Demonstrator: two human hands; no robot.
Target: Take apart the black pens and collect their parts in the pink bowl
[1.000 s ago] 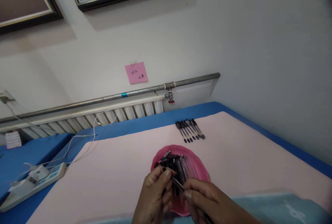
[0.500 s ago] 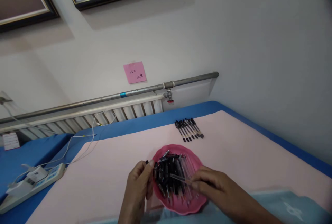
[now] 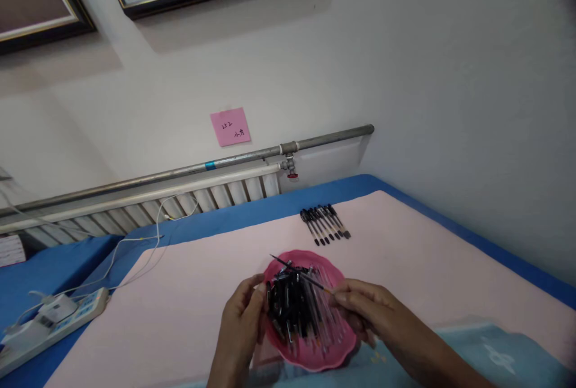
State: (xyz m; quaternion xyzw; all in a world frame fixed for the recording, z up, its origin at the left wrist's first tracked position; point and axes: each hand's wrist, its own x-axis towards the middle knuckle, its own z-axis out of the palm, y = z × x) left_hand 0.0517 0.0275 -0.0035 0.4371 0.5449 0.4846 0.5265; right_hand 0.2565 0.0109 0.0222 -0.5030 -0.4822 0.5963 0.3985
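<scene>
A scalloped pink bowl (image 3: 315, 361) stands in front of me, with black pen caps and small black pen parts (image 3: 285, 304) heaped in its left half. Clear pen barrels (image 3: 330, 322) lie along its right side. Above the bowl, my right hand (image 3: 366, 310) pinches a pen refill (image 3: 310, 280), its thin dark end pointing up and left. My left hand (image 3: 245, 310) is closed at the bowl's left rim, thumb against fingers; what lies between them is hidden.
A row of several capped black pens (image 3: 324, 224) lies on the pink mat (image 3: 189, 298) beyond the bowl. A power strip (image 3: 85, 319) with white plugs and cables is at left. A radiator (image 3: 216, 196) and pipe run along the wall; light blue cloth (image 3: 477, 346) lies nearest me.
The clear tube in my right hand has given way to a thin, dark-ended refill, held slightly higher. The small black piece at my left fingertips no longer shows. The view has shifted slightly.
</scene>
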